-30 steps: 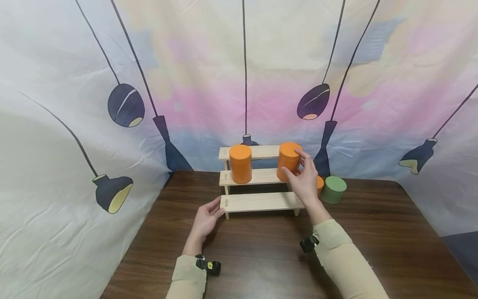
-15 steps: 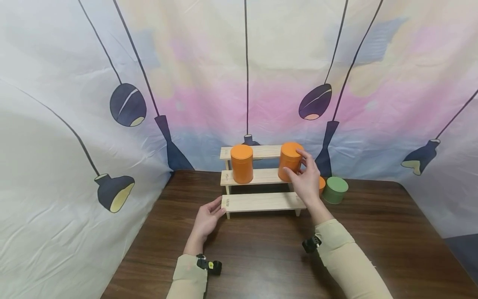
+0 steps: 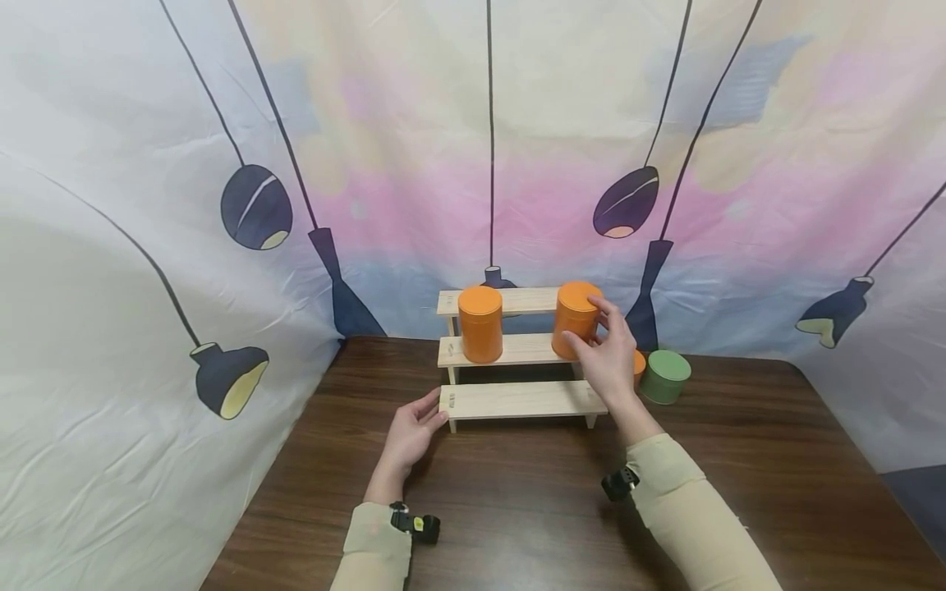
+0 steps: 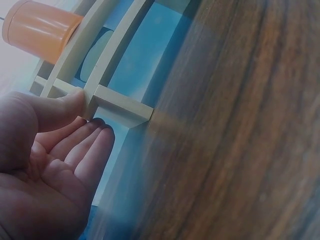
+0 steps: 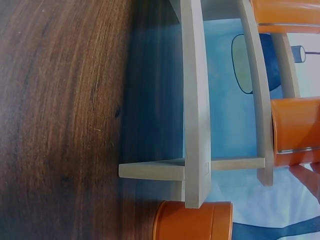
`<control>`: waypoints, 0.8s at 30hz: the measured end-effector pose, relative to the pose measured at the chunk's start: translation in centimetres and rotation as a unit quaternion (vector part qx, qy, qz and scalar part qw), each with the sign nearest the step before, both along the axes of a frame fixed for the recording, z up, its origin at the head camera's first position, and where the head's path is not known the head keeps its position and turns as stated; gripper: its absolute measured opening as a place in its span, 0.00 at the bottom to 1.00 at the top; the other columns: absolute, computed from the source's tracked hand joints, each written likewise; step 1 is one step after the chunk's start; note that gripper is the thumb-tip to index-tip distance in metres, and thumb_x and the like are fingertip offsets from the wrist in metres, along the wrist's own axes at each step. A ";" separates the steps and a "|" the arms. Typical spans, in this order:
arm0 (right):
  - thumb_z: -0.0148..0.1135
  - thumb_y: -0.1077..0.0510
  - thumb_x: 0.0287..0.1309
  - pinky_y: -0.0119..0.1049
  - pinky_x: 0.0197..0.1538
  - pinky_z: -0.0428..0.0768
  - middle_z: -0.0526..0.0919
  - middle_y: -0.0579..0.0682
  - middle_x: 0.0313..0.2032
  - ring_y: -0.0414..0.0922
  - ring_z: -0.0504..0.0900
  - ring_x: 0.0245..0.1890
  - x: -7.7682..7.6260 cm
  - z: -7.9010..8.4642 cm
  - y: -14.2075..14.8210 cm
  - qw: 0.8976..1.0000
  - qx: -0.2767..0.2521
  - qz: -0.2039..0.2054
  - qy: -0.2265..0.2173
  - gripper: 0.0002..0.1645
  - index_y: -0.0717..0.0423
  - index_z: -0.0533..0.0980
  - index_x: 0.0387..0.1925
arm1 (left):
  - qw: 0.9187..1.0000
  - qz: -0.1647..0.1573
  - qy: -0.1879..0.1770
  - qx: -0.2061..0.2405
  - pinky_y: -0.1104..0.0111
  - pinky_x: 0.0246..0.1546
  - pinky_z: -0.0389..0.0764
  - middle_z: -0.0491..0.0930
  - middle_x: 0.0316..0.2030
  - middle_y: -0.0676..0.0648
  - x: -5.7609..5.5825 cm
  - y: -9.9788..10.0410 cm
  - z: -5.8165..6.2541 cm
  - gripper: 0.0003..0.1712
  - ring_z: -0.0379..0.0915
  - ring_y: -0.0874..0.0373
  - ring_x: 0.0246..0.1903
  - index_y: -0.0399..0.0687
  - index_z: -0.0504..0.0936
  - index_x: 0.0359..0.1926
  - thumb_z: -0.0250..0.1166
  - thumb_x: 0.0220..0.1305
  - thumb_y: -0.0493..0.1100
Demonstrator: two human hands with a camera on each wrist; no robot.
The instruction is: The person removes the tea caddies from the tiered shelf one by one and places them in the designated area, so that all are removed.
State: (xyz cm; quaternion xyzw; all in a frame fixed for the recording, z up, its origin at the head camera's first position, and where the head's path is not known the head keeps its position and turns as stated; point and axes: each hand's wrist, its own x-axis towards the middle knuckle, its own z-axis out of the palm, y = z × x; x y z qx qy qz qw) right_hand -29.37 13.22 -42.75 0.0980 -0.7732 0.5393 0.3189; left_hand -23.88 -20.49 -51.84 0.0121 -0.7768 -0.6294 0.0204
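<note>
A three-tier wooden display stand (image 3: 525, 400) stands on the dark table. My left hand (image 3: 410, 431) pinches the left end of its lowest board; in the left wrist view the thumb (image 4: 62, 110) lies at the board's end and the fingers are below it. Two orange lidded tins are upright on the middle tier: the left tin (image 3: 480, 324) by itself, the right tin (image 3: 572, 320) in the grip of my right hand (image 3: 609, 353). The right wrist view has that right tin (image 5: 297, 130) seated against the board, with only fingertips (image 5: 307, 180) of the hand showing.
A green tin (image 3: 666, 377) stands on the table (image 3: 517, 501) to the right of the stand. Another orange tin (image 3: 639, 368), partly hidden by my right hand, is between it and the stand. A cloth backdrop (image 3: 414, 164) printed with lamps hangs close behind.
The head view has shifted very slightly. Both hands, the stand and the tins keep their places relative to each other.
</note>
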 end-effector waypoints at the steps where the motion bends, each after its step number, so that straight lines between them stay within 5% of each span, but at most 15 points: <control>1: 0.82 0.64 0.58 0.62 0.59 0.86 0.77 0.62 0.66 0.62 0.80 0.65 0.0 0.0 0.0 1.000 -0.001 -0.001 0.001 0.41 0.52 0.73 0.71 | 1.000 0.000 0.000 -0.001 0.55 0.67 0.77 0.75 0.71 0.36 0.0 0.0 0.0 0.29 0.74 0.42 0.70 0.34 0.75 0.73 0.66 0.75 0.33; 24: 0.83 0.65 0.55 0.66 0.58 0.84 0.78 0.58 0.66 0.60 0.81 0.64 1.0 0.8 2.1 0.999 -0.034 -0.011 0.023 0.43 0.54 0.74 0.71 | 1.000 -0.005 0.005 -0.005 0.54 0.68 0.77 0.75 0.71 0.36 0.1 -0.1 0.0 0.29 0.73 0.42 0.70 0.35 0.75 0.74 0.66 0.75 0.34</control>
